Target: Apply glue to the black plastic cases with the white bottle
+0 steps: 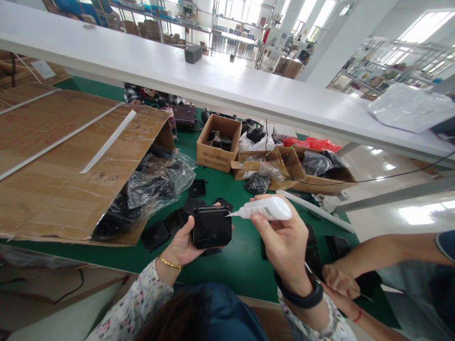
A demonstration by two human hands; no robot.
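fingers of the left hand [181,246] clasp the black housing [211,228] above the green counter [241,267], fingers of the right hand [284,241] grip the white glue bottle [268,208], nozzle at its edge, so a steady hold and light squeeze seem best.

A black plastic part [212,227] and a white bottle [268,208] are seen over a green table [245,265]. Brown cardboard boxes [217,143], floral-printed sleeves [142,298] and a gold bracelet [169,263] are shown.
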